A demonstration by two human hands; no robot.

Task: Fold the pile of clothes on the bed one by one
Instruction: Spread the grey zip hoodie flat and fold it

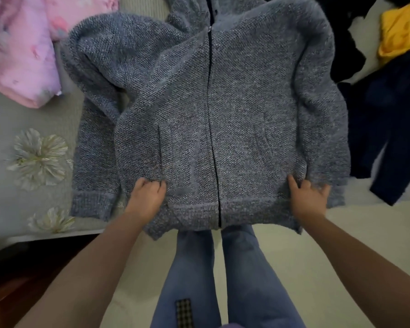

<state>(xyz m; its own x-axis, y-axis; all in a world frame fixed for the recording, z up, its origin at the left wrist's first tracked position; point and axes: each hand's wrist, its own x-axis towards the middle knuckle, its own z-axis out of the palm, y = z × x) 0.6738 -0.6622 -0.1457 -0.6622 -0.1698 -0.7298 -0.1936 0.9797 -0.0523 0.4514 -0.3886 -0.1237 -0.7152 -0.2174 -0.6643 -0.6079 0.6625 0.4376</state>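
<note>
The bed (33,110) is carrying the grey zip hoodie (208,110), lying front-up with its hem overhanging the bed's near edge. The left hand (147,197) and right hand (308,197) are each pinching the hem's 2 corners in a curled grip. Uneven pulling risks the heavy knit sliding off, or the right sleeve snagging the dark clothes (388,129) beside the hoodie.

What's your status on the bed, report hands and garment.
Left hand and right hand grip grey zip hoodie near hem. Hoodie flat, zipped, sleeves unfolded. Nothing on top.
</note>
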